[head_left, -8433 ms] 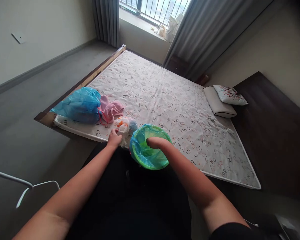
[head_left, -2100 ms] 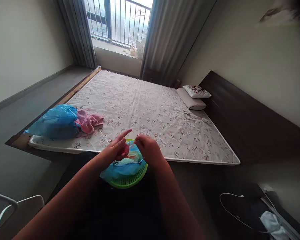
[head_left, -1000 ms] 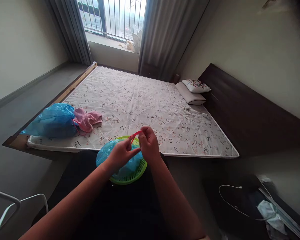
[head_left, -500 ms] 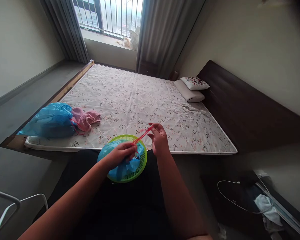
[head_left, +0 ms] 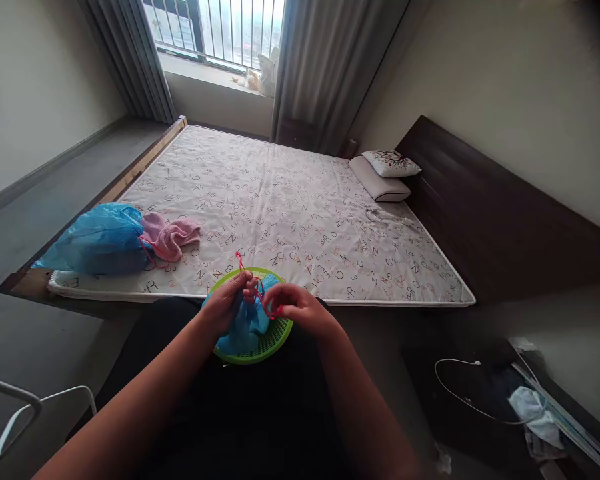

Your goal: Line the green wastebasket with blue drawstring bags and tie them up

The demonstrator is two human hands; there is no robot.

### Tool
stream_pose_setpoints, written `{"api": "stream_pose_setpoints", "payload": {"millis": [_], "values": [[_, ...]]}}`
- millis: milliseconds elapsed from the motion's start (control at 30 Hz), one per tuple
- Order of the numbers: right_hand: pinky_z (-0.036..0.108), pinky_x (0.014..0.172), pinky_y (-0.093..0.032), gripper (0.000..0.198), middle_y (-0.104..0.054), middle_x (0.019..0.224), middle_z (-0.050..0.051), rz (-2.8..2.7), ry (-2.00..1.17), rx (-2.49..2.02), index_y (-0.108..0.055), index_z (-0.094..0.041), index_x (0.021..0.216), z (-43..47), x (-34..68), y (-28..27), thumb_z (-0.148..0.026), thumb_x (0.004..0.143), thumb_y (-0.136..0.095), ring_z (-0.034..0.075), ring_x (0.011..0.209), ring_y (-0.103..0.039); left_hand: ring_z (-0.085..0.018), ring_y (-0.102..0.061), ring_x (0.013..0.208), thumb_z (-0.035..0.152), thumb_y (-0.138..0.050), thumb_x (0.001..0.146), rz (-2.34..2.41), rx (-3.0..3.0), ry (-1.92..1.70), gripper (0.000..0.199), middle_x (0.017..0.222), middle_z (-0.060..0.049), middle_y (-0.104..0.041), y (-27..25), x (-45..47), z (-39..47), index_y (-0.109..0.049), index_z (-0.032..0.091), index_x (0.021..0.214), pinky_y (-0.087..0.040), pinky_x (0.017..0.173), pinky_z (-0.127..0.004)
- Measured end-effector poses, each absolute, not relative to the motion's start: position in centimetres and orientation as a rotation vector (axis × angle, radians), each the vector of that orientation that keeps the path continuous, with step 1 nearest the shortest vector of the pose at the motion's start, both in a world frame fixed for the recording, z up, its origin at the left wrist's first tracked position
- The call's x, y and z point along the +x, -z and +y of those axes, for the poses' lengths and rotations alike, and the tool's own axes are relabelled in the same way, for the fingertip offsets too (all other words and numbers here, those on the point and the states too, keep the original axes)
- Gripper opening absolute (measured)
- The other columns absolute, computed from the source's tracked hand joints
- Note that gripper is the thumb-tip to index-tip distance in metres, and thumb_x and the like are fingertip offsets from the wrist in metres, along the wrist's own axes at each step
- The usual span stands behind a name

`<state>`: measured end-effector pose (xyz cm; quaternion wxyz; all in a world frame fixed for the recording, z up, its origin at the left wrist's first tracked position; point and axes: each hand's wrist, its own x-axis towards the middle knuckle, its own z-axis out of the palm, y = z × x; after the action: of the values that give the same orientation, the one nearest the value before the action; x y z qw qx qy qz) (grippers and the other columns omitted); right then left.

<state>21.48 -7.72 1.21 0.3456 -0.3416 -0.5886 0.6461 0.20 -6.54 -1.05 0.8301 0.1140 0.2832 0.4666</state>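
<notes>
Head view, hands: The left hand (head_left: 229, 303) and the right hand (head_left: 295, 310) meet over a green basket (head_left: 267, 343) on the person's lap, at the near edge of the mattress (head_left: 290, 207).
Left hand: fingers pinched on the red drawstring (head_left: 253, 283), one end of it sticking up above the knuckles.
Right hand: fingers closed on the other stretch of the same drawstring, just beside the left hand.
Blue bag (head_left: 245, 323): bunched inside the green basket, its gathered mouth between the two hands.
Green basket: tilted toward the camera, its far rim against the near edge of the mattress.
Near left corner of the mattress: a second blue bag (head_left: 97, 240) lies full and closed, with a pink cloth (head_left: 173, 233) touching its right side.
Far right corner of the mattress: two pillows (head_left: 385, 175), a patterned one stacked on a plain one, against the dark headboard (head_left: 480, 213).
Floor, right: a white cable (head_left: 460, 400) looped over dark items.
Floor, left: a white metal frame (head_left: 30, 413) at the picture's edge.
Background: grey curtains (head_left: 320, 67) flank a barred window (head_left: 215, 30).
</notes>
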Motion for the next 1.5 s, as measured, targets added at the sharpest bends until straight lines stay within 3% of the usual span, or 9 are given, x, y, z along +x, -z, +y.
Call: {"api": "stream_pose_setpoints", "payload": {"millis": [133, 200, 333, 500, 700, 967, 1100, 1300, 1500], "values": [[0.037, 0.105, -0.053, 0.042, -0.057, 0.158, 0.008, -1.458, -1.277, -0.962, -0.071, -0.028, 0.128, -6.4, 21.0, -0.1, -0.031, 0.086, -0.066, 0.023, 0.134, -0.060, -0.007, -0.052, 0.056, 0.031, -0.093, 0.079, 0.585, 0.508, -0.938, 0.031, 0.070, 0.000, -0.059, 0.7, -0.5, -6.6, -0.068, 0.012, 0.080, -0.048, 0.054, -0.017], [0.039, 0.108, -0.053, 0.046, -0.067, 0.144, 0.009, -1.498, -1.441, -0.911, -0.068, -0.027, 0.133, -5.9, 20.2, 0.9, -0.035, 0.088, -0.071, 0.023, 0.133, -0.063, -0.010, -0.056, 0.060, 0.040, -0.089, 0.083, 0.625, 0.694, -0.850, 0.033, 0.069, -0.003, -0.060, 0.7, -1.3, -6.3, -0.073, 0.012, 0.080, -0.049, 0.059, -0.020], [0.031, 0.081, -0.056, 0.045, -0.077, 0.093, 0.003, -1.477, -1.764, -0.868, -0.069, -0.021, 0.121, -5.7, 18.5, 2.0, -0.050, 0.088, -0.076, 0.016, 0.086, -0.071, -0.018, -0.064, 0.077, 0.052, -0.079, 0.091, 0.800, 1.124, -0.669, 0.040, 0.077, -0.009, -0.068, 0.1, -3.2, -5.6, -0.081, 0.013, 0.085, -0.052, 0.073, -0.026], [0.024, 0.061, -0.048, 0.026, -0.070, 0.079, -0.002, -1.394, -1.749, -1.000, -0.067, -0.020, 0.094, -6.0, 17.5, 1.3, -0.042, 0.084, -0.078, 0.010, 0.064, -0.059, -0.019, -0.062, 0.074, 0.056, -0.068, 0.097, 0.970, 1.564, -0.568, 0.044, 0.078, -0.008, -0.071, -1.1, -4.1, -5.6, -0.078, 0.016, 0.082, -0.048, 0.067, -0.026], [0.021, 0.046, -0.034, 0.029, -0.055, 0.058, -0.010, -1.308, -1.752, -1.095, -0.062, -0.022, 0.096, -6.2, 17.5, 1.2, -0.044, 0.083, -0.078, 0.008, 0.046, -0.044, -0.016, -0.064, 0.076, 0.040, -0.064, 0.104, 1.036, 2.053, -0.774, 0.033, 0.081, -0.005, -0.070, -0.4, -3.4, -5.8, -0.077, 0.018, 0.082, -0.048, 0.072, -0.025], [0.025, 0.060, -0.045, 0.030, -0.064, 0.075, -0.003, -1.249, -1.805, -0.988, -0.066, -0.020, 0.087, -5.9, 17.8, 2.0, -0.043, 0.078, -0.082, 0.011, 0.063, -0.056, -0.018, -0.070, 0.095, 0.016, -0.061, 0.104, 0.892, 2.464, -1.133, 0.015, 0.101, -0.006, -0.074, 0.8, -2.9, -6.4, -0.075, 0.020, 0.103, -0.059, 0.088, -0.032], [0.026, 0.060, -0.046, 0.033, -0.062, 0.070, -0.003, -0.912, -1.944, -0.850, -0.065, -0.020, 0.081, -5.8, 17.6, 2.6, -0.049, 0.078, -0.080, 0.012, 0.061, -0.056, -0.024, -0.070, 0.116, 0.008, -0.064, 0.100, 0.818, 2.597, -1.328, 0.026, 0.112, -0.009, -0.075, 1.4, -2.0, -7.3, -0.072, 0.022, 0.119, -0.061, 0.102, -0.042], [0.025, 0.067, -0.050, 0.049, -0.072, 0.080, -0.003, -1.024, -1.854, -0.819, -0.073, -0.023, 0.111, -5.6, 17.6, 2.3, -0.054, 0.077, -0.091, 0.012, 0.067, -0.063, -0.026, -0.070, 0.122, 0.008, -0.066, 0.098, 0.825, 2.603, -1.419, 0.028, 0.116, -0.009, -0.076, 2.1, -0.9, -8.1, -0.073, 0.023, 0.121, -0.063, 0.105, -0.045], [0.029, 0.079, -0.053, 0.042, -0.075, 0.084, -0.001, -1.031, -1.644, -0.943, -0.078, -0.023, 0.099, -5.2, 18.0, 2.7, -0.051, 0.072, -0.094, 0.013, 0.079, -0.066, -0.027, -0.070, 0.128, 0.011, -0.068, 0.100, 0.813, 2.600, -1.424, 0.026, 0.127, -0.010, -0.077, 2.8, -1.1, -7.8, -0.074, 0.023, 0.122, -0.064, 0.106, -0.046]]}}
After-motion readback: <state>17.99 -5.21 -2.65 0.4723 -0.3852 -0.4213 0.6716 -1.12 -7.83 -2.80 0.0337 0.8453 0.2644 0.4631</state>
